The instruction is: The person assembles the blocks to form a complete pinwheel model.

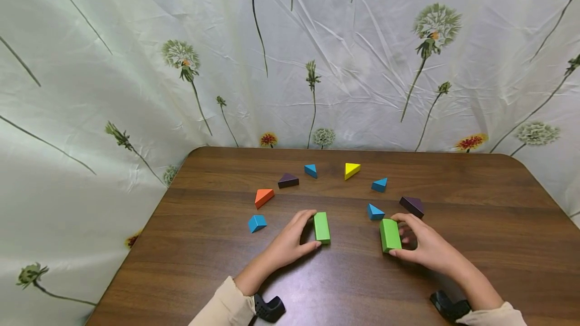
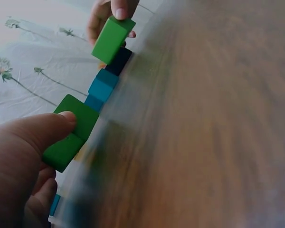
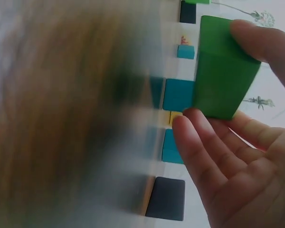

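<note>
My left hand (image 1: 289, 240) pinches a green rectangular block (image 1: 322, 228) by its two ends, thumb at the near end and fingers at the far one. A matching green block (image 1: 390, 236) is held the same way by my right hand (image 1: 428, 246), to the right across a gap. In the right wrist view that second green block (image 3: 223, 71) appears raised off the tabletop. Whether the left one touches the wood I cannot tell. Just beyond the right block lie a blue triangular block (image 1: 375, 212) and a dark purple one (image 1: 412, 206).
An arc of triangular blocks spreads across the brown table (image 1: 190, 260): blue (image 1: 257, 223), orange (image 1: 264, 197), dark purple (image 1: 288, 180), blue (image 1: 310, 170), yellow (image 1: 351, 170) and blue (image 1: 379, 185). Behind the table hangs a white curtain (image 1: 362, 89) with dandelion prints.
</note>
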`<state>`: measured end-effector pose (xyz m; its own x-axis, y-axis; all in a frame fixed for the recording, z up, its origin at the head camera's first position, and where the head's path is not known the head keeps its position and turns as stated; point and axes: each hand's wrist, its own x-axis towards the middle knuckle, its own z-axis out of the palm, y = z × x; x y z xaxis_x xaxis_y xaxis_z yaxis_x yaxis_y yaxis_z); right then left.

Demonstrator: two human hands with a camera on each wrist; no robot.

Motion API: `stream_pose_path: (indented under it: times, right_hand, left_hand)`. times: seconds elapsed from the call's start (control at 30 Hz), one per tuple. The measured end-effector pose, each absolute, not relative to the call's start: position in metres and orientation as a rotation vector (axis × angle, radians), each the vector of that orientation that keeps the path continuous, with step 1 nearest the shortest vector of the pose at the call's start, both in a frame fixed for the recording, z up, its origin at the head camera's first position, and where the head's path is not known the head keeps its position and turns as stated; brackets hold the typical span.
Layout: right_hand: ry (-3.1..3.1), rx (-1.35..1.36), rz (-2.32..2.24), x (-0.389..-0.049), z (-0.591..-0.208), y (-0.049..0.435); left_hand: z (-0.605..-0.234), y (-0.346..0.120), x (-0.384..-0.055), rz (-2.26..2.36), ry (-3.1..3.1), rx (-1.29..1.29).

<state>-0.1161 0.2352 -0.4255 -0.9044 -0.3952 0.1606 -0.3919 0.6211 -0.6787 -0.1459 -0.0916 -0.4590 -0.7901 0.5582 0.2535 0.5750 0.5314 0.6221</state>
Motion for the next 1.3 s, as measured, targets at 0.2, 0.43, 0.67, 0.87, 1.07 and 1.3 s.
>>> stream_pose_path:
  times: [0.2, 0.43, 0.67, 0.87, 1.07, 1.3]
  right_hand:
    - [2.821, -0.726, -1.179, -0.114, -0.426, 0.228]
    - [2.767, -0.756, -1.198, -0.111, -0.427, 0.22]
    - [2.749, -0.835, -1.156, -0.109, -0.431, 0.213]
    - [2.709, -0.847, -1.149, -0.107, -0.432, 0.206]
    - [2.686, -0.884, -1.145, -0.106, -0.435, 0.198]
    - [2.711, -0.896, -1.106, -0.103, -0.44, 0.19]
  left_hand:
    - [-0.458, -0.086, -0.15, -1.122, -2.696, -1.026]
    - [-0.46, -0.08, -0.156, -1.125, -2.729, -1.005]
    - [-0.461, -0.078, -0.159, -1.089, -2.764, -1.008]
    - [-0.462, -0.076, -0.161, -1.081, -2.79, -1.001]
    - [-0.462, -0.076, -0.162, -1.18, -2.825, -0.951]
    - [-0.462, -0.077, -0.163, -1.376, -2.826, -0.869]
